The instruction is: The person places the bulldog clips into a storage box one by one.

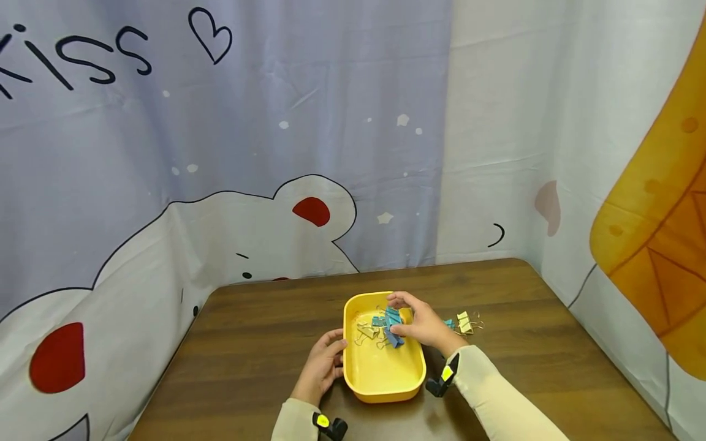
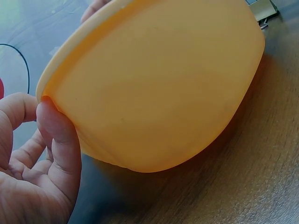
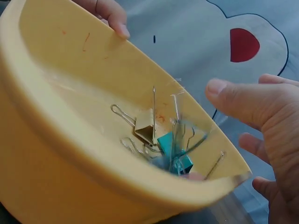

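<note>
While the left hand [image 1: 325, 361] pinches the bin [image 1: 383, 373] at its nine o'clock side, the right hand [image 1: 425, 324] is over the one o'clock corner.
Bin: on the table [image 1: 248, 355], long axis twelve to six, leaning slightly toward half past eleven. Clips [image 1: 393, 315]: heaped in its twelve o'clock half, handles pointing various ways; loose clips [image 1: 465, 323] lie outside, past two o'clock, the yellow one's handles toward three. Right fingers: spread, apparently gripping nothing in the right wrist view. Risk, in judgement: a wire handle snagging a finger or neighbour could drag clips out; uneven pull from the left could tip the bin.
</note>
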### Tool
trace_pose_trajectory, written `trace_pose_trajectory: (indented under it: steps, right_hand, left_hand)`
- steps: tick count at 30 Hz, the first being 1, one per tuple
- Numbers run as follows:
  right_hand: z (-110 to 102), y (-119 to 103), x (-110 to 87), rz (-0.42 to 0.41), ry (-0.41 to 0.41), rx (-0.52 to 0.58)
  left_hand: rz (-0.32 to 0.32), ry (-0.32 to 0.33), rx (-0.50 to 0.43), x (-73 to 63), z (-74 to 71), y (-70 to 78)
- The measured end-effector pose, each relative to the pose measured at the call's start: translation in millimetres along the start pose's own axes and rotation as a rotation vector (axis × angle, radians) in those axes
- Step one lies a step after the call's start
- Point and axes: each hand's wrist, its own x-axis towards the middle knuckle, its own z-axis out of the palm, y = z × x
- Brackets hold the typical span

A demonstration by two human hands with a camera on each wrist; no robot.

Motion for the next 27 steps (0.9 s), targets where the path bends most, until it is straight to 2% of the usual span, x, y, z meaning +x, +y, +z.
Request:
trace_pose_trajectory:
  steps: [5, 10, 17, 22, 27]
  right_hand:
    - [-4, -1, -2.8, -0.022, 0.048, -0.009]
    - [-18, 2, -6.3, -0.037, 0.099, -0.057]
    - [-55, 19, -15.8, -0.04, 0.154, -0.116]
    - [-83, 31, -26.2, -0.012, 0.195, -0.142]
    - [-101, 41, -35.4, 0.005, 0.211, -0.149]
  left_hand:
    - [0.0, -0.001, -0.008, 1.1, -0.3, -0.7]
    - [0.002, 0.0, -0.009, 1.2, -0.8, -1.0]
    - [0.006, -0.007, -0.014, 1.6, -0.2, -2.0]
    - [0.008, -0.003, -0.01, 0.3, 1.1, -1.3]
    - [-0.001, -0.008, -0.014, -0.5, 1.4, 0.2]
